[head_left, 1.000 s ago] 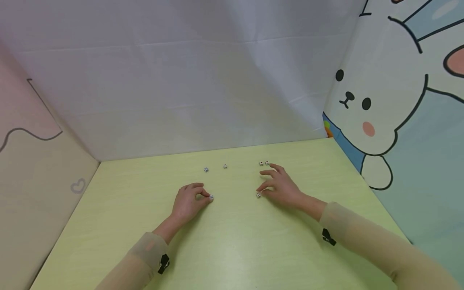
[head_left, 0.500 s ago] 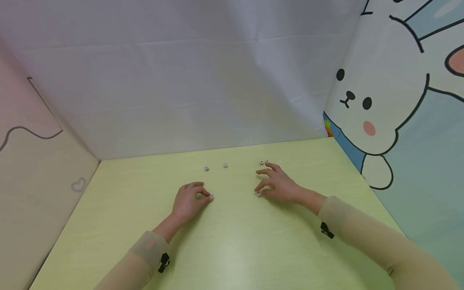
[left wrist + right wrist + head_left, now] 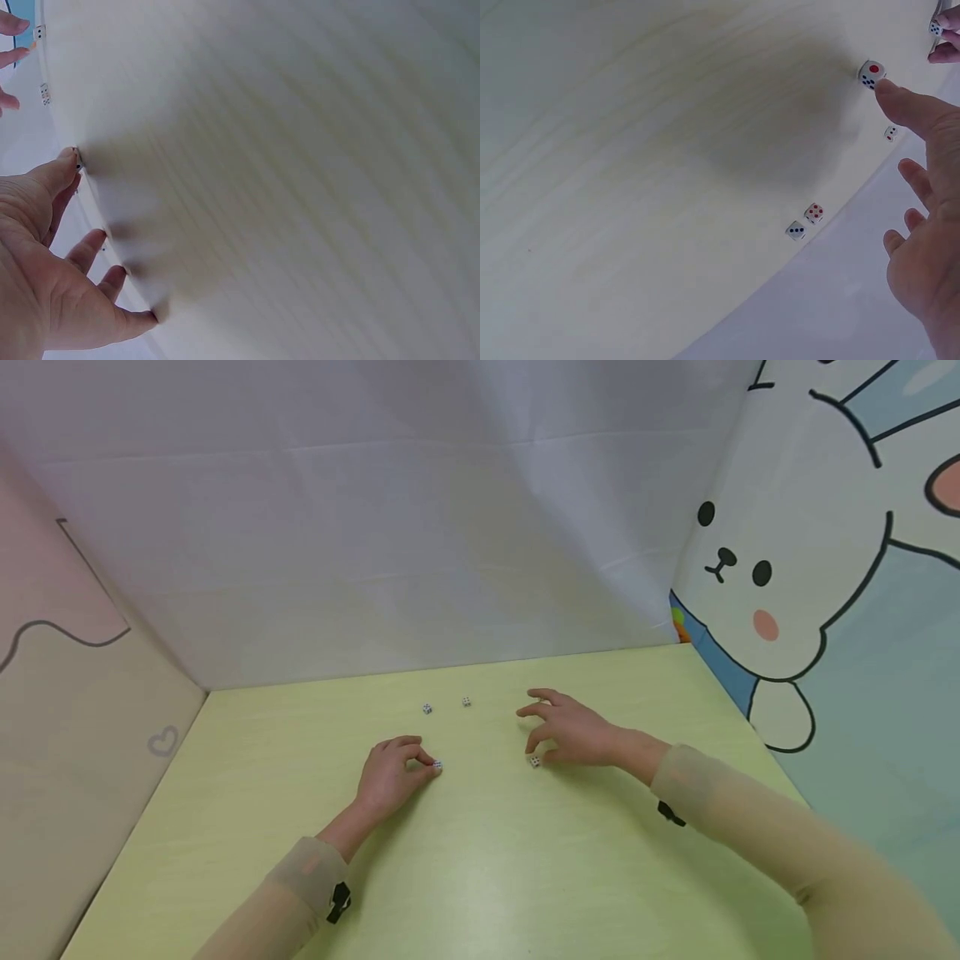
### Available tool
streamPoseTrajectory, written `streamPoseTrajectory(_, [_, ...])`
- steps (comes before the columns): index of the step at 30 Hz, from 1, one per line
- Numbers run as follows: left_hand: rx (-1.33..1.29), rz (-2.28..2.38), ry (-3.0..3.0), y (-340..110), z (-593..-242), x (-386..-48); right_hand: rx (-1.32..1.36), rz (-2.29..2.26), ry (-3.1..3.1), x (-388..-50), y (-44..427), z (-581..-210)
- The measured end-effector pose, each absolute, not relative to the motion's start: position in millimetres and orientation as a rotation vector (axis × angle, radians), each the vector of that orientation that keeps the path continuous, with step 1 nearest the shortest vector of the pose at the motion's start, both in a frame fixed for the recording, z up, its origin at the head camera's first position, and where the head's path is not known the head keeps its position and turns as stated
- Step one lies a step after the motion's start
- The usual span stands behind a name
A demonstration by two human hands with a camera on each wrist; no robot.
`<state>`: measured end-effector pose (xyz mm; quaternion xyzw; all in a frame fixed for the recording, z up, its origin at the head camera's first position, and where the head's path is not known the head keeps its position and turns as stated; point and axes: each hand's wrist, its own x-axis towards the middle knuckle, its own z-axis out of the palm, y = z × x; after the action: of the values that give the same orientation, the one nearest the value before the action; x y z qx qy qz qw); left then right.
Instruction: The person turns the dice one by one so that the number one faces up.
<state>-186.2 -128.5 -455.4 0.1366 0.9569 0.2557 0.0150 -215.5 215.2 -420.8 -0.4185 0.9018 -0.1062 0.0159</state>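
Person's L hand [image 3: 390, 779] is pinching a die [image 3: 438, 765] btwn thumb & forefinger at the table [image 3: 480, 868]. R hand [image 3: 576, 735] is holding its outer fingers apart, its thumb touching another die [image 3: 871, 73], forefinger bending near it; can't tell if it's gripping. Two dice [image 3: 467, 702] are lying farther back; R wrist view is showing two more [image 3: 814, 213] sitting close together near the table's edge.

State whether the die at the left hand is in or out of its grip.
In: the head view shows the left grip pinching the die between thumb and forefinger.
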Motion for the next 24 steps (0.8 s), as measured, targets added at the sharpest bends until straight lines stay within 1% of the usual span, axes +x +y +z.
streamPoseTrajectory(9, [0.409, 0.789, 2.977, -128.0, -453.4, -184.5, -1.415, -0.069, 2.774, -215.7, 203.0, -411.4])
streamPoseTrajectory(18, [0.395, 0.792, 2.973, -127.3, -453.6, -184.0, -1.43, -0.01, 2.771, -216.4, 198.3, -415.6])
streamPoseTrajectory(24, [0.41, 0.792, 2.981, -128.0, -455.0, -184.8, -1.42, -0.054, 2.789, -215.9, 200.4, -418.7])
